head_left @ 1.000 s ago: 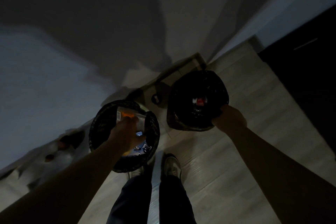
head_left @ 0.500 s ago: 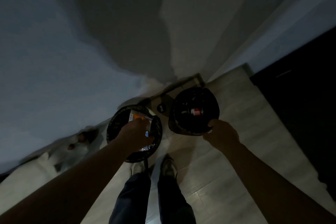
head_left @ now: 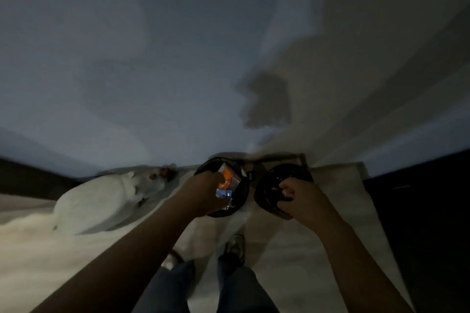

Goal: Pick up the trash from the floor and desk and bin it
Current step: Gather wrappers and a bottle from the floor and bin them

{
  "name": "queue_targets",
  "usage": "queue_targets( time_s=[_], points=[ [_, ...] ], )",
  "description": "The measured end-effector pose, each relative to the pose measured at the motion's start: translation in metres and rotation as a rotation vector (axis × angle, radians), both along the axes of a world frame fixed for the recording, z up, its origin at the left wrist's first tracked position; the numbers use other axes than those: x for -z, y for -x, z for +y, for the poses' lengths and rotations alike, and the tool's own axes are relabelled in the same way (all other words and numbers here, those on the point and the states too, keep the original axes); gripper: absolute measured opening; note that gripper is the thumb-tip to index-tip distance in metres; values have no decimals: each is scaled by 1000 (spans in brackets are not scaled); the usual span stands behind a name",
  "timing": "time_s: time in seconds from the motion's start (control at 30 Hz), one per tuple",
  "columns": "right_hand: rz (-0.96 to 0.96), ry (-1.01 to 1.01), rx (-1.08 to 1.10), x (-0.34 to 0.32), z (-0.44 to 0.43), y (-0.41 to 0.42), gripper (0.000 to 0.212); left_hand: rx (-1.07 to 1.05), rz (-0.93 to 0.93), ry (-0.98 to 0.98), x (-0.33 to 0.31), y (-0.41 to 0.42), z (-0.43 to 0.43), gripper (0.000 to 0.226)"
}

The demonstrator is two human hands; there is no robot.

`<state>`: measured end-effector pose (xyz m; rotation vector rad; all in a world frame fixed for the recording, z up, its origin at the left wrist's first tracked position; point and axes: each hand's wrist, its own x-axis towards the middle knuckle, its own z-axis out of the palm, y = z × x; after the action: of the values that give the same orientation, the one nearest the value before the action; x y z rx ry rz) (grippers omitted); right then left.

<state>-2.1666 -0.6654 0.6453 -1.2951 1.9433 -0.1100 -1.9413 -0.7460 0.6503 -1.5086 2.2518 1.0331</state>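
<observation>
Two hands: left hand (head_left: 203, 193) grips crinkly wrapper (head_left: 227, 177), right hand (head_left: 297, 198) black liner (head_left: 268, 185).

overall: dim, underexposed, grainy, with a cool blue-grey cast.
wall (head_left: 106, 63): lighter and bluer on the left, duller and warmer toward the right.
shadows: a hard-edged dark patch on the wall above the bins.
colour: the orange wrapper (head_left: 227, 178) is the only saturated spot.
blacks: left bin (head_left: 241, 198) and right bin (head_left: 267, 190) lose nearly all detail.
blur: white bag (head_left: 101, 201) and floor (head_left: 292, 262) smeared toward the left edge.
distortion: wide-angle; the floor's far edge bows, forearms stretch to the bottom corners.
</observation>
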Motion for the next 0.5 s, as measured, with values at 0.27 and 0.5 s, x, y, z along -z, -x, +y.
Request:
queue_targets(
  time_s=[0.27, 0.5],
  points=[
    [53, 91, -323, -88, -21, -120, 35, -361, 110, 34, -63, -128, 54, 45],
    [65, 103, -705, -133, -24, -309, 42, -725, 126, 163, -106, -309, 141, 49]
  ],
)
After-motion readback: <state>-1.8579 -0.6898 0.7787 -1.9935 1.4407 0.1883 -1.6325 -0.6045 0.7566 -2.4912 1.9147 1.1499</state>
